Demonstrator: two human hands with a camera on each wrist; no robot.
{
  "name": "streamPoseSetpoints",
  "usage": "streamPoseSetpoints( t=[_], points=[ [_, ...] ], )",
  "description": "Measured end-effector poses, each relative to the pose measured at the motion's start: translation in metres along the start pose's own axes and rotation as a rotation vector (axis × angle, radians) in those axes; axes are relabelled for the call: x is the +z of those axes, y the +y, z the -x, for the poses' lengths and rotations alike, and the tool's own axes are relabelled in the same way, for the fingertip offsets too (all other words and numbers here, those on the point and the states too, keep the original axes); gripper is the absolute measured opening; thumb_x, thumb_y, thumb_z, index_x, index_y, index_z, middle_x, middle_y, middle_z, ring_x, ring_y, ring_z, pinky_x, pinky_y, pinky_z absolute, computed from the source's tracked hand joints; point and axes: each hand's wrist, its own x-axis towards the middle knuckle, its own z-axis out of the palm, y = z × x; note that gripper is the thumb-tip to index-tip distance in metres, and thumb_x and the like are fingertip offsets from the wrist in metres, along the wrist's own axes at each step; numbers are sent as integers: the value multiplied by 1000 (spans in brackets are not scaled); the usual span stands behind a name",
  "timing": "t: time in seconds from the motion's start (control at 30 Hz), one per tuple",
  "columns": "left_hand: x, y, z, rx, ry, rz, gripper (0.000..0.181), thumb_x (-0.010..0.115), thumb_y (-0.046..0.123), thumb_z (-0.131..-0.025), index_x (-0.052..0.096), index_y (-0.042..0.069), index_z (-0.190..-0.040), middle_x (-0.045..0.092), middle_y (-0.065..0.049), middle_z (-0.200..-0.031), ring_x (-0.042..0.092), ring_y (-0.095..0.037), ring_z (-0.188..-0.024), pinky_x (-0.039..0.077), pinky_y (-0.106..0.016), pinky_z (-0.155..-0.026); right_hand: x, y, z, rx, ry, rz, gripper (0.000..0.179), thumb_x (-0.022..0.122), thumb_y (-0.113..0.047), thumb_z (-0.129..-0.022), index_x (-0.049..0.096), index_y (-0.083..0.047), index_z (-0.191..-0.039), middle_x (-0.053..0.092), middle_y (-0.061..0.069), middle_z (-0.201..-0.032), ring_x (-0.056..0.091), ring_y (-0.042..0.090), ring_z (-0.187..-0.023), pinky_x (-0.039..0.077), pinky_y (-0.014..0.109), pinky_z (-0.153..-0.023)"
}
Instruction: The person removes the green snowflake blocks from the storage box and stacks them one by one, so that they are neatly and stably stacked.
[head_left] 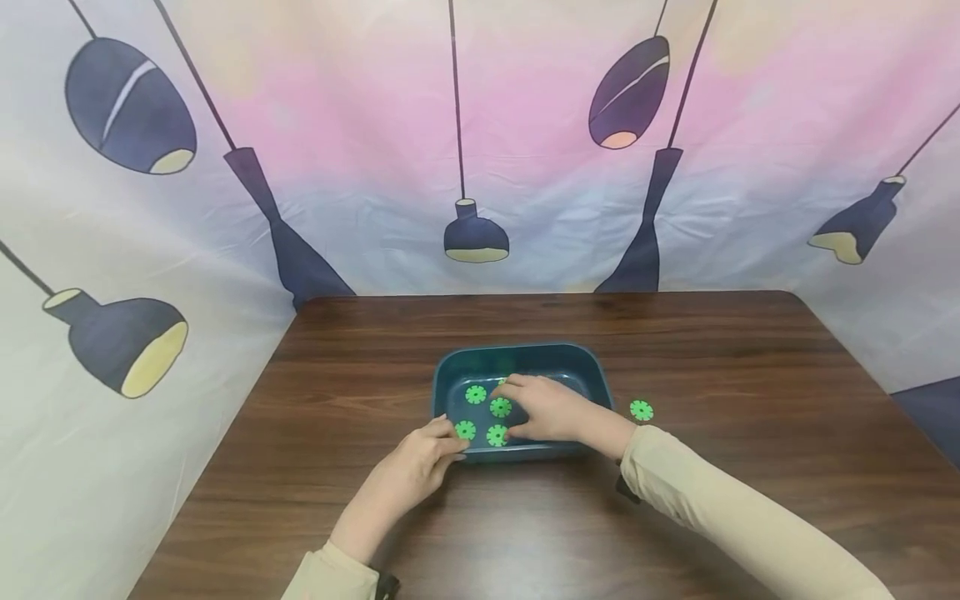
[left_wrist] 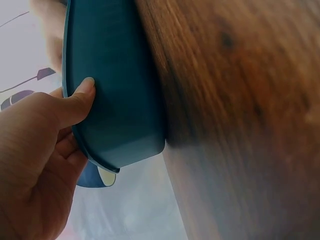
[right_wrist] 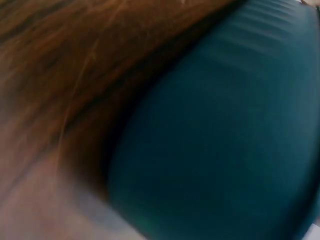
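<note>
A dark teal plastic tub (head_left: 525,452) stands on the table with several green notched discs (head_left: 476,394) lying on its floor. My left hand (head_left: 420,462) holds the tub's rim at the near left corner; the left wrist view shows the thumb (left_wrist: 82,102) outside the wall and the other fingers behind the rim. Inside the tub hovers my right hand (head_left: 551,408), thumb and fingers spread apart beside a green disc (head_left: 500,407), with nothing visible between them. Part of another disc is hidden by its fingers. The right wrist view shows only the tub's outer wall (right_wrist: 215,135), blurred.
One loose green disc (head_left: 641,410) lies on the table right of the tub, near the right wrist. The brown wooden table (head_left: 360,350) reaches back to a hanging cloth (head_left: 390,242) printed with lamps.
</note>
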Motion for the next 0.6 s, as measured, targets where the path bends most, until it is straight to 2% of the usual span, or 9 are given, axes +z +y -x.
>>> streamPoseSetpoints(
  t=[0.13, 0.3, 0.47, 0.6],
  points=[
    [0, 0, 1, -23, -14, 6, 17, 72, -5, -76, 74, 1, -92, 61, -3, -81, 66, -25, -96, 55, -29, -93, 11, -5, -8, -8, -53, 44, 55, 78, -33, -75, 59, -13, -123, 60, 2, -120, 59, 17, -106, 56, 33, -90],
    [1, 0, 2, -30, -16, 15, 17, 72, -5, -76, 73, 2, -92, 60, -2, -81, 64, -28, -100, 55, -27, -92, 19, -5, -13, -32, -80, 38, 50, 79, -28, -75, 62, -12, -119, 60, 0, -116, 59, 15, -101, 57, 27, -84],
    [1, -1, 2, -33, -9, 12, 17, 72, -5, -76, 74, 2, -91, 61, -2, -81, 66, -22, -94, 52, -29, -96, 22, -3, -16, -32, -83, -65, 40, 78, -23, -76, 65, -10, -111, 59, 1, -107, 59, 12, -84, 56, 18, -69],
    [1, -2, 1, -37, -1, 12, 16, 73, -4, -76, 74, 2, -90, 62, -2, -81, 67, -18, -90, 50, -30, -99, 23, -2, -18, -12, -89, -126, 32, 77, -21, -77, 67, -8, -105, 58, 1, -100, 57, 10, -78, 54, 14, -64]
  ],
)
